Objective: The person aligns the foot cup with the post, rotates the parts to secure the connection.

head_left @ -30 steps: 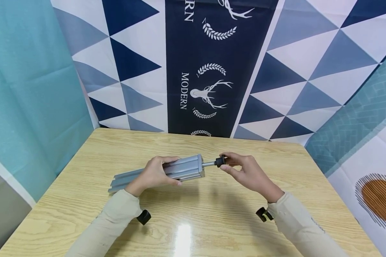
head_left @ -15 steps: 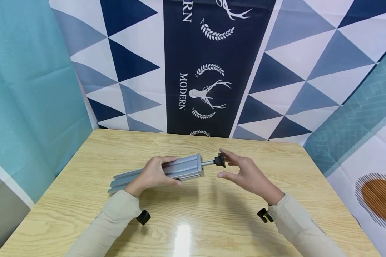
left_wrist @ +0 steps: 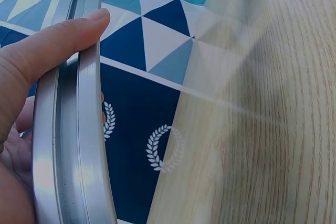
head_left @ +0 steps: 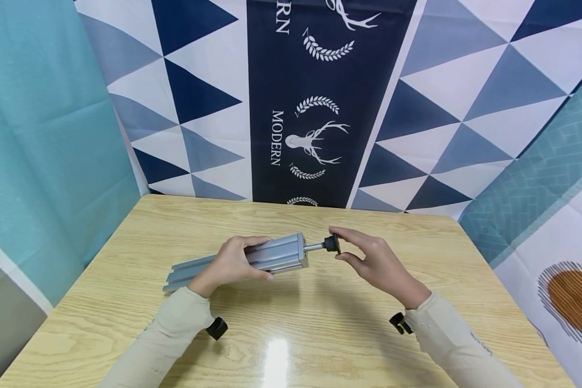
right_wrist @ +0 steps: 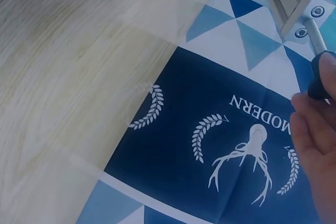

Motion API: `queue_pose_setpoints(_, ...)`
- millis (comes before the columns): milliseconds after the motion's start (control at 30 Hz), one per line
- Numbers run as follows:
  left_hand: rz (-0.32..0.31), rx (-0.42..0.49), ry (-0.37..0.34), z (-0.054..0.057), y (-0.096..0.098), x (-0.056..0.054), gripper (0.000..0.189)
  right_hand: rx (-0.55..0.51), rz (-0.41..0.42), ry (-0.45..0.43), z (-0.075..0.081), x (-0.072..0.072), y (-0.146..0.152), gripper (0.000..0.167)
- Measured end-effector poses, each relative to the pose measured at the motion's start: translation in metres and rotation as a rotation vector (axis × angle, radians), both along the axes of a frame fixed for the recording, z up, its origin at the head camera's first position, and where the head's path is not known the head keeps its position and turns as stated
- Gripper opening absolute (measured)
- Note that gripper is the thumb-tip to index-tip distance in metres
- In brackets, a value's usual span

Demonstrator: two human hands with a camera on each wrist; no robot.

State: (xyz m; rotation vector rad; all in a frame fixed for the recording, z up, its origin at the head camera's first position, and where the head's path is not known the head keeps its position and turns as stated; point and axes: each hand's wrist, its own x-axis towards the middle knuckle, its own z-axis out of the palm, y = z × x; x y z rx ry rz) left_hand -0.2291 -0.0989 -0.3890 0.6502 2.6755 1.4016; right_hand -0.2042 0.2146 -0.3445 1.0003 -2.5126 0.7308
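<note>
My left hand grips a silver aluminium profile round its middle, thumb along the near side. In the left wrist view the thumb lies across the slotted face of the profile. The profile is held slanted above the table, its right end higher. A metal end plate with bolts caps that end, and a threaded rod sticks out of it. On the rod sits a black levelling foot. My right hand pinches the rim of this foot between thumb and fingers; the fingertips are partly hidden behind it.
The wooden table lies beneath both hands. A patterned cloth hangs along its back edge, with a teal curtain at the left and another cloth at the right. Small black devices are worn at both wrists.
My right fingers and thumb opened away from the foot half a second ago and have now closed on its rim again. The left hand and the profile stay in place.
</note>
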Motion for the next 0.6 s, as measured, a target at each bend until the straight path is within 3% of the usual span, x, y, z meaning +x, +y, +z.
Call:
queue_pose_setpoints(300, -0.005, -0.009, -0.001, -0.0006, 0.0004, -0.0001, 0.075, -0.039, -0.038, -0.187, -0.0025, -0.0007, 0.0006, 0.047)
queue_pose_setpoints(600, -0.005, -0.009, 0.003, -0.0007, 0.0016, 0.0007, 0.076, -0.178, -0.146, -0.429, -0.0056, -0.0033, -0.0046, 0.040)
